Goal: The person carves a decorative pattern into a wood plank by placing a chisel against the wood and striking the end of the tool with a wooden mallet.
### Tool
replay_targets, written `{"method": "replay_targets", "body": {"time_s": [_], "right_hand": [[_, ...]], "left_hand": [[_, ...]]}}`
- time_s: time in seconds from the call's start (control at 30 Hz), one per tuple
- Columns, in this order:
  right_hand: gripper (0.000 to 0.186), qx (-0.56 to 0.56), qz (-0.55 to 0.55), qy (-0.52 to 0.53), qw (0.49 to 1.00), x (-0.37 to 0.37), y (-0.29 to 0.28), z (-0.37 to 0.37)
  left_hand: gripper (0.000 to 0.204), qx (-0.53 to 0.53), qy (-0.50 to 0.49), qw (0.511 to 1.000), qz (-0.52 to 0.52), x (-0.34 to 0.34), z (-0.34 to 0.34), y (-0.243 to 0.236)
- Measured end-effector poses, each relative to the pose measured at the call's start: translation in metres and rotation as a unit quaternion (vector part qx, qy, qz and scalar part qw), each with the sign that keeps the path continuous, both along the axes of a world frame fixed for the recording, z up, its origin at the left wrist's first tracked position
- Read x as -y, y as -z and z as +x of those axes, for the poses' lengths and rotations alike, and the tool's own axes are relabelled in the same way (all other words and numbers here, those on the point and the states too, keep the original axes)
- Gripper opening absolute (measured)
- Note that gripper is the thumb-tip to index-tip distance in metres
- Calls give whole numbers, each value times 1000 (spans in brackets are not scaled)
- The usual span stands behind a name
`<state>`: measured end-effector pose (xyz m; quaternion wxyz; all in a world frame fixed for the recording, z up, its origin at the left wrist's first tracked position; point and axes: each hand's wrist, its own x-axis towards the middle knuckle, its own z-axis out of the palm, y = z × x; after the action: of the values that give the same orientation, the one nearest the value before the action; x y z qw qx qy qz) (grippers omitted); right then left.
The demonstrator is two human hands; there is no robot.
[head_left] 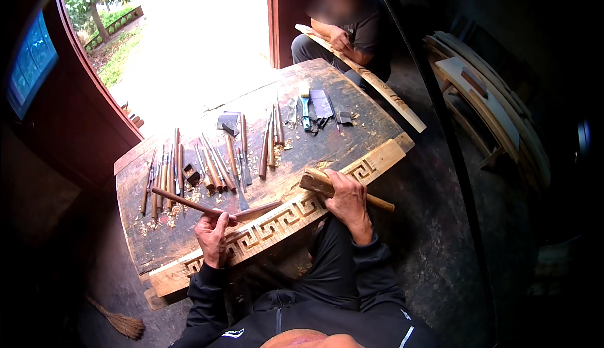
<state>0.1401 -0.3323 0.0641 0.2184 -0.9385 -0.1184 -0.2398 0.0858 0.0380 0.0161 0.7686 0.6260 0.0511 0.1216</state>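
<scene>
My left hand (212,238) grips a long brown wooden-handled tool (185,202) over the carved board, beside another reddish-brown rod (261,209) angled rightward. My right hand (346,200) is closed around a wooden mallet (318,182), its handle sticking out to the right. The pale board (389,157) runs diagonally along the workbench's near edge, with a cut angular meander pattern; my hands partly hide it. On the dark, worn workbench (358,96) lie several chisels (179,169), wood shavings, a brush (305,112) and a purple flat object (321,103).
Behind the bench a seated person (371,40) rests hands on a long carved plank (399,106). Curved boards on a low stand (478,109) are at right, crossed in view by a black cable (453,153). A straw broom (123,323) lies lower left; an open doorway is behind.
</scene>
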Motion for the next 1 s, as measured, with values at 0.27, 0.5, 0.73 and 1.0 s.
{"method": "replay_targets", "body": {"time_s": [0.27, 0.5, 0.73, 1.0], "right_hand": [[55, -2, -22, 13, 1000, 2, 7, 0], [55, -4, -14, 7, 1000, -1, 2, -1], [59, -10, 5, -5, 1000, -1, 3, -2], [60, 4, 2, -7, 1000, -1, 6, -1]], "left_hand": [[12, -11, 0, 1000, 3, 1, 0, -1], [13, -23, -1, 999, 23, -2, -1, -3], [13, -24, 7, 999, 25, -1, 2, 0], [14, -21, 9, 1000, 16, -1, 1, 1]]}}
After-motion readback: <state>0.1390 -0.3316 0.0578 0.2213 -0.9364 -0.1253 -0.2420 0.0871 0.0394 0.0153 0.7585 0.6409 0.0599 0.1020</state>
